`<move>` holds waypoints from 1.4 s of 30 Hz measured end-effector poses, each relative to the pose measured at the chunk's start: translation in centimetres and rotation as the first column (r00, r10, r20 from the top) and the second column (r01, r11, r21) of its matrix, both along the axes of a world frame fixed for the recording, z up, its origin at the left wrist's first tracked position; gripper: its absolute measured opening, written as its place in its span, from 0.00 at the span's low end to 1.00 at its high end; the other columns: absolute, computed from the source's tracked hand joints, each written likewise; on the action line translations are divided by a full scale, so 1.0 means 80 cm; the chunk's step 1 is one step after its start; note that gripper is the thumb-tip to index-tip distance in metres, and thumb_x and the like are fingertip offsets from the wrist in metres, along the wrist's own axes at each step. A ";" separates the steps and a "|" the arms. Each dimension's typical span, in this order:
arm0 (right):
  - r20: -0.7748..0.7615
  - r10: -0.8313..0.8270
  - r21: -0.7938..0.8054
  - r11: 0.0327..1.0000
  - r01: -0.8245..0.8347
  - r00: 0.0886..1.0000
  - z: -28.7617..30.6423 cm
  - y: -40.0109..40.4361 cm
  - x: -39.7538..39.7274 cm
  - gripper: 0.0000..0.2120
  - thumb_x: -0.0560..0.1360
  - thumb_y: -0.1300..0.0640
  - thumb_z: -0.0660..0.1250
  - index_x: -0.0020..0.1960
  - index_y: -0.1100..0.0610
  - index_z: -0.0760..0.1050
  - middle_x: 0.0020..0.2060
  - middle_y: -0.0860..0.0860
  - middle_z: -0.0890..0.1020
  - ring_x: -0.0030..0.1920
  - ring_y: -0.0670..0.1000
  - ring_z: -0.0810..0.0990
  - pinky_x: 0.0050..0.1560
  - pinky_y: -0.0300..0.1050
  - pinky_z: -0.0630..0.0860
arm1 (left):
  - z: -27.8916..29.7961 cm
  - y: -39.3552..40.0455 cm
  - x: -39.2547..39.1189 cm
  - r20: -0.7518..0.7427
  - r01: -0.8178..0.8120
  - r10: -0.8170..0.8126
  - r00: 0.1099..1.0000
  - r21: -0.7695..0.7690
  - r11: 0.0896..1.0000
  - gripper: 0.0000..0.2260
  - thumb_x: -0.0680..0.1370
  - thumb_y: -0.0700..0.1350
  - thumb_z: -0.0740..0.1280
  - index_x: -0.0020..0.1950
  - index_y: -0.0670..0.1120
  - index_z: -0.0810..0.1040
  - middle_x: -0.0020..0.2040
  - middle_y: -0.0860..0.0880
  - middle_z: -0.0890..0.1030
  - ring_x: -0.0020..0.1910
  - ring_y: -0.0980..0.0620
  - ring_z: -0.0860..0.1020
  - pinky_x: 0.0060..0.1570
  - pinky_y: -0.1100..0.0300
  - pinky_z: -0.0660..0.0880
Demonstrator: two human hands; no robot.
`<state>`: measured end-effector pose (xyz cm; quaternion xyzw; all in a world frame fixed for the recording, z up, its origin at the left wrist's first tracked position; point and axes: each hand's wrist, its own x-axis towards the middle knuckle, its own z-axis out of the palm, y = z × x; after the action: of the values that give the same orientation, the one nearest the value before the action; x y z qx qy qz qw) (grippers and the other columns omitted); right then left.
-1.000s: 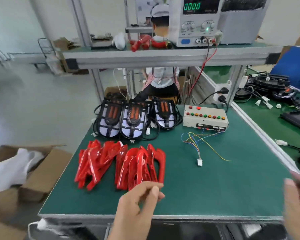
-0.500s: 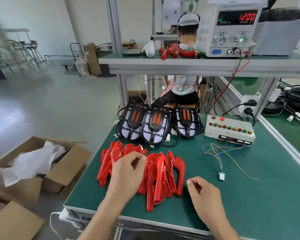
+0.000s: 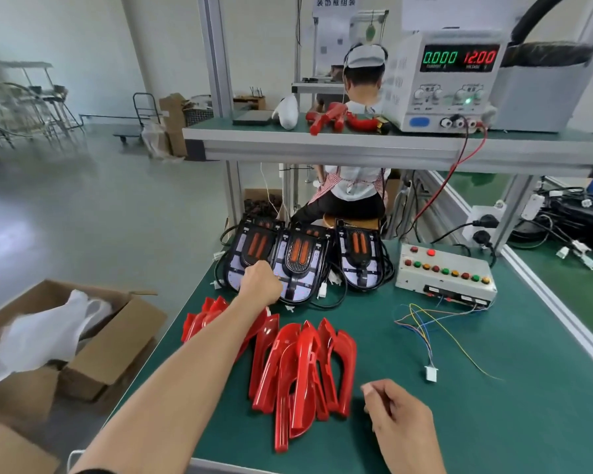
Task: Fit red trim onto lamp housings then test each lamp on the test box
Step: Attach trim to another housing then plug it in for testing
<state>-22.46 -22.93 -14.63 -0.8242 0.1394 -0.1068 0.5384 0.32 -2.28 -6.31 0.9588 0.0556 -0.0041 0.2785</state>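
Left grip (image 3: pixel 260 283) curled on the leftmost lamp housing (image 3: pixel 250 256), arm outstretched mid-frame; right grip (image 3: pixel 396 410) loosely curled, empty, lower right above the worktop (image 3: pixel 493 422).

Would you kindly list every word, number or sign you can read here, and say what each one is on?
"0.000" in green digits, on the power supply display.
"12.00" in red digits, on the same display.
"装饰框组装" on the paper sign hung above the shelf.
Small captions under the digits and by the knobs: too small to read.
Labels on the test box: too blurred to read.
Sheets on the far wall: unreadable.
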 end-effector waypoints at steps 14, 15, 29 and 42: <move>0.236 0.055 -0.085 0.996 -0.035 0.970 0.080 -0.013 0.105 0.06 0.80 0.51 0.68 0.57 0.44 0.78 0.53 0.41 0.79 0.53 0.32 0.76 0.51 0.24 0.69 | 0.000 0.008 -0.009 0.173 0.134 -0.077 0.982 -0.347 0.928 0.07 0.83 0.41 0.62 0.45 0.41 0.72 0.40 0.45 0.78 0.30 0.54 0.84 0.23 0.64 0.73; 0.233 0.057 -0.031 0.998 -0.051 0.971 0.093 -0.015 0.122 0.09 0.80 0.48 0.67 0.60 0.45 0.77 0.54 0.40 0.79 0.54 0.31 0.75 0.52 0.24 0.67 | 0.003 0.007 -0.011 0.179 0.161 -0.105 0.978 -0.341 0.926 0.06 0.83 0.41 0.62 0.47 0.42 0.73 0.41 0.46 0.78 0.30 0.55 0.84 0.22 0.67 0.70; 0.116 0.356 0.290 0.881 -0.375 0.927 0.166 -0.042 0.231 0.29 0.78 0.30 0.59 0.65 0.49 0.80 0.60 0.45 0.85 0.64 0.48 0.81 0.72 0.58 0.70 | 0.063 0.007 -0.033 0.335 0.424 -0.347 0.876 -0.192 0.885 0.06 0.82 0.40 0.62 0.52 0.49 0.78 0.36 0.49 0.81 0.34 0.47 0.82 0.40 0.46 0.81; -0.019 0.124 -0.593 0.797 -0.111 0.992 0.092 -0.063 0.279 0.12 0.80 0.57 0.64 0.57 0.63 0.80 0.51 0.59 0.83 0.54 0.61 0.81 0.51 0.51 0.76 | 0.060 0.021 -0.037 0.358 0.360 -0.283 0.890 -0.168 0.918 0.09 0.82 0.40 0.62 0.47 0.52 0.76 0.34 0.50 0.80 0.29 0.54 0.80 0.36 0.49 0.80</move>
<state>-0.16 -27.94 -7.25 -0.9569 0.0419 -0.1199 0.2610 -2.61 -0.63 -1.49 0.9030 -0.1526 0.1019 0.3884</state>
